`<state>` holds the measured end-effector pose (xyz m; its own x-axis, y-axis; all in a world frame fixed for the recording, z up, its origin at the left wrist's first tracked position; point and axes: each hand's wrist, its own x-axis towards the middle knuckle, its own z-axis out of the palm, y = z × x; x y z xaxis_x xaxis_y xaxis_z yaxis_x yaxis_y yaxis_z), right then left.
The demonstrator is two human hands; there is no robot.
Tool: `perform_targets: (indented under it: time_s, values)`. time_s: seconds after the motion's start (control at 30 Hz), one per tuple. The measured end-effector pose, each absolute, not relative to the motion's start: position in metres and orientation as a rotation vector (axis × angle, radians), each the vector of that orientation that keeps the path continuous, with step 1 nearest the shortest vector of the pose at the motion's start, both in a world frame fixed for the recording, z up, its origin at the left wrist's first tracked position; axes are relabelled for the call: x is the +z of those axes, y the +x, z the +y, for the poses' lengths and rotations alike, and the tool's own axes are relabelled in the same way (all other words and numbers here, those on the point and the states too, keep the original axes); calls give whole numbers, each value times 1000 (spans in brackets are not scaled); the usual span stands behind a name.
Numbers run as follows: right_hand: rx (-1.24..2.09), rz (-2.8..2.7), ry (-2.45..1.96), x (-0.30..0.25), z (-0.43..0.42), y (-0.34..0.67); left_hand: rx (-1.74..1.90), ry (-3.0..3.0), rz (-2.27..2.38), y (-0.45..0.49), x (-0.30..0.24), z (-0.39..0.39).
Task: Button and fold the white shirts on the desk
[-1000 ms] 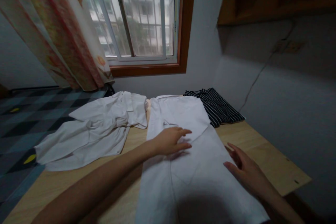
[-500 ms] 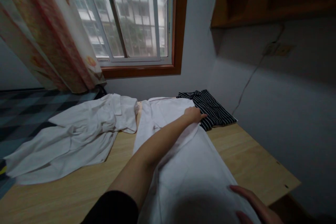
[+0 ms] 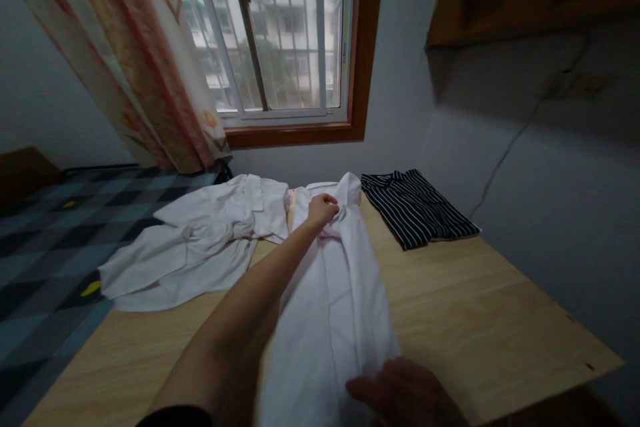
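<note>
A soft white garment [image 3: 330, 320], creased, runs long and narrow down the grained wooden surface [image 3: 475, 313] from its far edge. The left hand [image 3: 323, 208] pinches a fold near that edge; whether the blurred right hand [image 3: 400, 388] grips, I can't tell.
</note>
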<state>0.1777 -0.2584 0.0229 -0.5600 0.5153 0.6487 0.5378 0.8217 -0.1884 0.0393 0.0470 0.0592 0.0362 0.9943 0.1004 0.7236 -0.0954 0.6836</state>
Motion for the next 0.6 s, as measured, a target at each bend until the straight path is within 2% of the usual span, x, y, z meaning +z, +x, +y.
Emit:
perform_targets:
  time_s: [0.2, 0.47, 0.6]
  values:
    - [-50, -2342, -808, -9, -256, 131, 783, 1742, 1786, -2, 25, 37]
    - [88, -2318, -770, -4, -253, 139, 908, 1784, 1769, -6, 40, 48]
    - [134, -2415, -793, -14, -256, 136, 847, 1857, 1761, -17, 39, 42]
